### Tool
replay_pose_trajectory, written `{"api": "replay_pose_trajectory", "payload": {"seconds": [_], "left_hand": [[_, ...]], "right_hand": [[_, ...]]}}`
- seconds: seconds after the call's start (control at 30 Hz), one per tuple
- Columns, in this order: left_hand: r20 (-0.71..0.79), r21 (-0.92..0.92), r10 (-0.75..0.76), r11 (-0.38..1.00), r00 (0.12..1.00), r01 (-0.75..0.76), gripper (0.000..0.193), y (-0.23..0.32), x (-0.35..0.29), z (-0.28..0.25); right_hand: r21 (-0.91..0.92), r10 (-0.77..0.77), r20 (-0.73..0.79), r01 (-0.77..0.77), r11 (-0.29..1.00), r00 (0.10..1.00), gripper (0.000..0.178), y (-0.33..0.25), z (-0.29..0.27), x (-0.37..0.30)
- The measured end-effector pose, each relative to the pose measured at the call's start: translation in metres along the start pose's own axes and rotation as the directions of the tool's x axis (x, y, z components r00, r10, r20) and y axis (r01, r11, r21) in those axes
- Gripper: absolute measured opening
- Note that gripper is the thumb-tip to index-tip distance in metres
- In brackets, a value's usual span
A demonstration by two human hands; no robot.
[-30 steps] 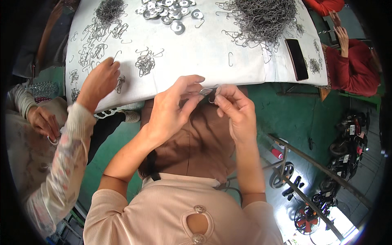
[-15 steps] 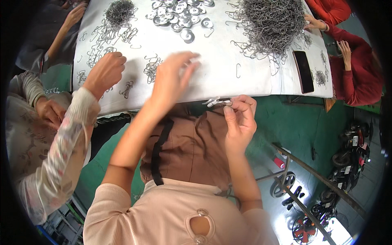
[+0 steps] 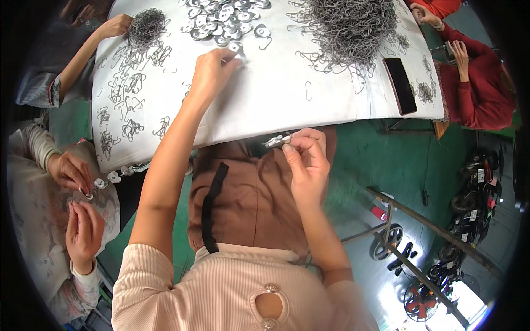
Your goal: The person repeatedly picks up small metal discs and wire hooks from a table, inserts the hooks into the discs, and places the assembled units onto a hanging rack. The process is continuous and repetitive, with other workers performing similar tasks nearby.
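My left hand (image 3: 208, 74) reaches over the white-covered table, thumb and fingers pinched on a small round silver disc (image 3: 236, 48) at the near edge of a pile of such discs (image 3: 221, 19). In front of the table edge, above my lap, my right hand (image 3: 309, 157) is closed on several small shiny metal pieces (image 3: 276, 141). They stick out to the left from the fingertips, and their exact shape is hard to make out. A single disc with a wire hook (image 3: 265, 43) lies just right of the pile.
A big heap of wire hooks (image 3: 353, 33) covers the table's far right, near a dark phone (image 3: 400, 85). A smaller heap (image 3: 146, 28) and scattered hooks (image 3: 127, 83) lie left. Co-workers' hands (image 3: 77, 174) work at both sides. A metal frame (image 3: 430, 229) stands lower right.
My left hand has moved farther out to the disc pile and now pinches a disc. My right hand shifted slightly left. The left co-worker's arm has drawn back from the table.
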State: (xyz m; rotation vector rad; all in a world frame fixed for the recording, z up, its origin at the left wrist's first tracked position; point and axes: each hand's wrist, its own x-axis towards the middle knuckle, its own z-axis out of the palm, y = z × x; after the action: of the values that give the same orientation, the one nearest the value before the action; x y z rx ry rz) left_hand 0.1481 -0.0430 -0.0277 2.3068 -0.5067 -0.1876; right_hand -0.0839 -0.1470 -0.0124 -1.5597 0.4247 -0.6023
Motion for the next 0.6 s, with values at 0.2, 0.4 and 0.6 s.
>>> {"api": "replay_pose_trajectory", "payload": {"seconds": [0.2, 0.4, 0.6], "left_hand": [[0.340, -0.669, -0.008, 0.700, 0.940, 0.248, 0.021, 0.035, -0.086, -0.002], [0.355, -0.655, -0.009, 0.711, 0.935, 0.256, 0.018, 0.059, -0.121, -0.011], [0.253, -0.663, 0.067, 0.738, 0.965, 0.123, 0.015, 0.064, -0.126, -0.014]], "right_hand": [[-0.081, -0.004, 0.024, 0.006, 0.997, 1.000, 0.009, -0.001, -0.001, -0.001], [-0.094, 0.023, 0.000, -0.023, 0.995, 1.000, 0.009, 0.003, 0.003, -0.002], [-0.164, 0.074, 0.129, -0.053, 0.985, 0.989, 0.011, -0.003, -0.004, 0.006]]}}
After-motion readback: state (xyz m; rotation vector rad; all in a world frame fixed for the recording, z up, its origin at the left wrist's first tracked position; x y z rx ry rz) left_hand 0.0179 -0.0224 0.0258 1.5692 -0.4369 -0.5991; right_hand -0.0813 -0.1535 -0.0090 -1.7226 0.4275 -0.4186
